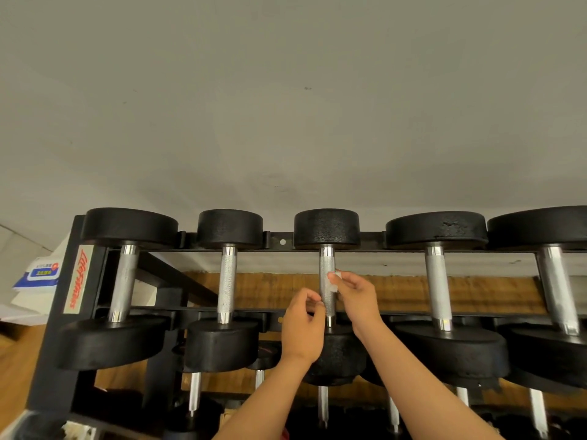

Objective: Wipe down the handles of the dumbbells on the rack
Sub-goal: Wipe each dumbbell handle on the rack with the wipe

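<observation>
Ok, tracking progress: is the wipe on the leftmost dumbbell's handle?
No, the right hand holds the wipe against the middle dumbbell's handle.

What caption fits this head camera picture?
Left hand and right hand pinch a wipe around a dumbbell handle.

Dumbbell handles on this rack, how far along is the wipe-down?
Done: no handle shows whether it's been wiped. In hand: the left hand and right hand pinch a white wipe on the third handle. Left: likely the fourth handle, fifth handle and lower row.
</observation>
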Demonstrator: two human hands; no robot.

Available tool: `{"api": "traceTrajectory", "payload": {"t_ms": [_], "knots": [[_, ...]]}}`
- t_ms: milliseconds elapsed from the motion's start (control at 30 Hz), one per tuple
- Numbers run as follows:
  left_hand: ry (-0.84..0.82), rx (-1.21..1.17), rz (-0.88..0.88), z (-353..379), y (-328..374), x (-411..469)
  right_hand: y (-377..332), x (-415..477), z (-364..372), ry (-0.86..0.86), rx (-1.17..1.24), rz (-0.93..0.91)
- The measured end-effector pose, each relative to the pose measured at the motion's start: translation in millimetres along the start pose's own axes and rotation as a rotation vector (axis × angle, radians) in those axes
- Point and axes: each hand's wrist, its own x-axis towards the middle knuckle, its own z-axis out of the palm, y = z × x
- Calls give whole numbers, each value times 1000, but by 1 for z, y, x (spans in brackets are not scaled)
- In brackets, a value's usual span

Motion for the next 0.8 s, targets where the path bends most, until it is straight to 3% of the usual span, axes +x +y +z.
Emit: {"api": "traceTrajectory", "payload": {"t_ms": [100, 267, 400, 567, 800], "knots": [[2, 8, 4, 0, -1, 1, 1, -1, 2, 106, 106, 14], [-6, -11, 1, 0, -1, 1, -4, 0, 6, 36, 59, 31], [-5, -15, 3, -1, 0, 0, 2, -7, 6, 190, 78, -3], [0, -20, 4, -1, 0, 0, -10, -8, 3, 38, -46, -16], [-6, -17, -3, 0, 1, 1, 1, -10, -6, 83, -55, -48]]}}
